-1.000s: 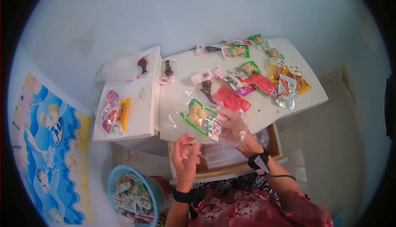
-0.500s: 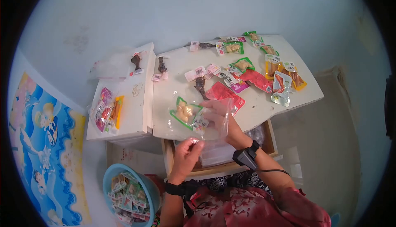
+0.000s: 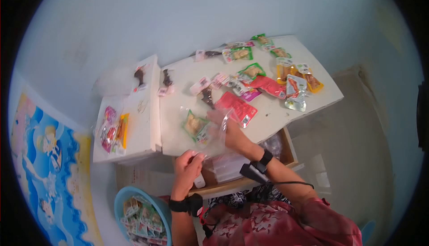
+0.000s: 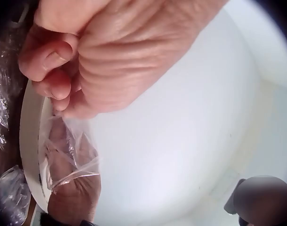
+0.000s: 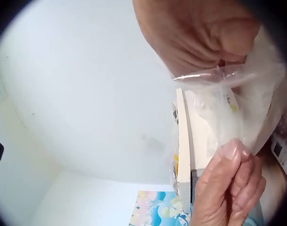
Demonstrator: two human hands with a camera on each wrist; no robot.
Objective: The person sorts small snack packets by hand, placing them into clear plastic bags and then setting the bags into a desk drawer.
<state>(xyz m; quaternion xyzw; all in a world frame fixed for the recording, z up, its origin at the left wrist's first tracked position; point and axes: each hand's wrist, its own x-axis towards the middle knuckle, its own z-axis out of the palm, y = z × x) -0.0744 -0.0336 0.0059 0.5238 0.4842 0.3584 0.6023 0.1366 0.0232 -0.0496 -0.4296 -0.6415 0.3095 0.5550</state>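
A clear plastic bag [image 3: 213, 148] is held over the front of the white tabletop. Inside it lies a green-edged packet of pale food [image 3: 193, 124], its white label turned toward the right hand. My left hand [image 3: 185, 170] pinches the near edge of the bag between thumb and fingers, plain also in the right wrist view. My right hand [image 3: 231, 135] reaches in through the bag's mouth, close beside the label. Film [image 4: 75, 155] wraps around its fingers in the left wrist view. I cannot tell whether those fingers grip the packet.
Several food packets lie across the tabletop [image 3: 178, 105], including a red packet [image 3: 237, 108] just beyond the right hand. A filled bag [image 3: 114, 132] lies on the side cabinet. Below are an open drawer [image 3: 286, 150] with plastic bags and a blue bucket [image 3: 119, 210] of packets.
The bag, the packet and both hands have shifted left in the head view, along with the whole scene. The left hand, loose-fingered a second ago, now pinches the bag's edge.
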